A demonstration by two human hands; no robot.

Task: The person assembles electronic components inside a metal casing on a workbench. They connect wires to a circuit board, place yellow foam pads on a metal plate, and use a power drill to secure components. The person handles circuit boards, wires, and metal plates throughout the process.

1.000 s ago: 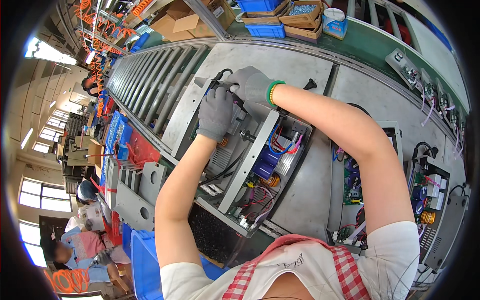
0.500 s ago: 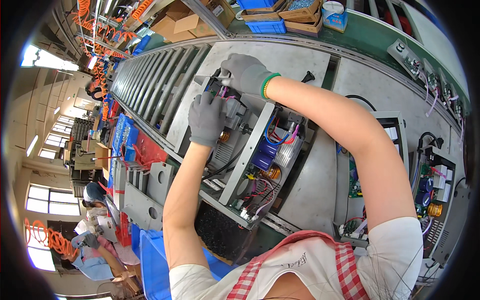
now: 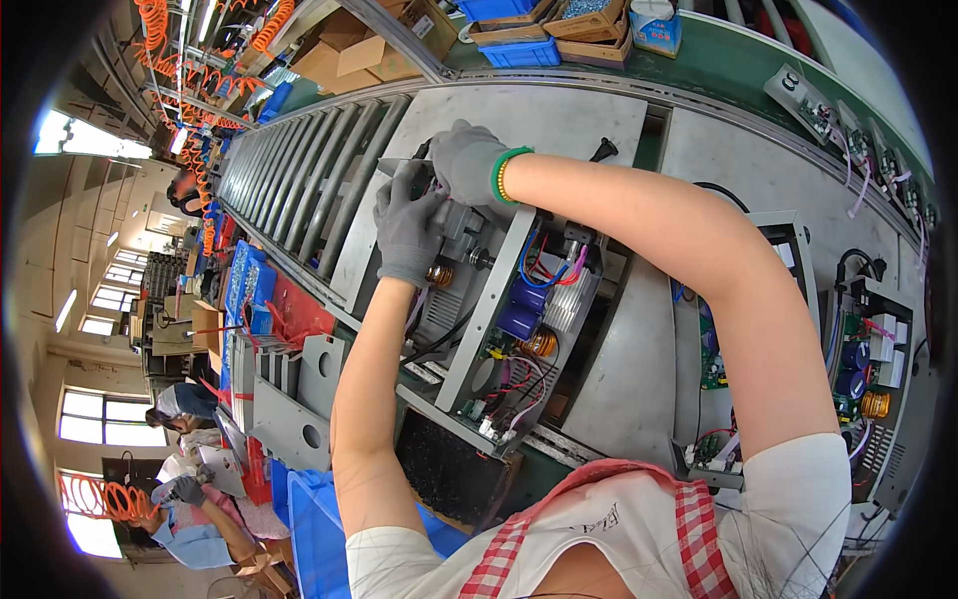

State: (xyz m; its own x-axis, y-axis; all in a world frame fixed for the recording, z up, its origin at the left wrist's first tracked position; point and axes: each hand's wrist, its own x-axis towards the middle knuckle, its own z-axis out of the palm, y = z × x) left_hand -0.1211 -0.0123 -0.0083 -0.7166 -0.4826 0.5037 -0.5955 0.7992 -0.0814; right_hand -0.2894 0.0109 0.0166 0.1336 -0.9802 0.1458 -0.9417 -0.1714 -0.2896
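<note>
Two gloved hands, left hand (image 3: pixel 407 228) and right hand (image 3: pixel 471 165), bend their fingers over an open grey box (image 3: pixel 439 311) left of centre; whether they grip anything is hidden. A copper coil (image 3: pixel 439 275) shows inside. Beyond a grey wall (image 3: pixel 487 309), shiny blue cylinders (image 3: pixel 519 320) stand near tangled wires.

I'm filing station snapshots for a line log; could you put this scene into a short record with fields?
Left hand: grey-gloved, fingers bent, at the far end of the open metal housing
Right hand: grey-gloved, close beside the left, same end
Grip: hidden by the fingers, cannot tell
Inside housing: purple capacitors, copper coil, coloured wires
Left of housing: roller conveyor
Far right: another open unit
Far side: blue bin
</note>
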